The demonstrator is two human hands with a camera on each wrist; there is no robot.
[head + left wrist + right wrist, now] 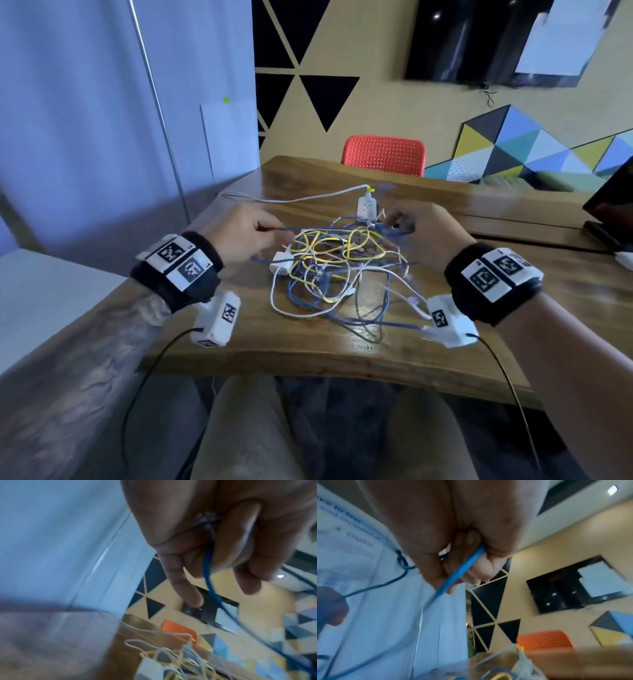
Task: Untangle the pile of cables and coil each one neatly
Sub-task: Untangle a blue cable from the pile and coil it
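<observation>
My left hand (245, 231) and right hand (423, 228) both pinching the blue cable (342, 229), tangled pile (337, 274) on worktop (308, 346), white power strip (366, 205) behind, red chair (383, 155) beyond

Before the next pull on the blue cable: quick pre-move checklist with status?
1. Left hand grips blue cable: ok.
2. Right hand pinches blue cable: ok.
3. Same cable in both hands: cannot tell; a blue strand runs between them in the head view, but blur hides the link.
4. Blue cable free of the pile: not ok, blue loops still thread through yellow and white.
5. Any cable coiled: not ok.
6. Power strip clear of the pile: not ok, it sits at its far edge.
</observation>
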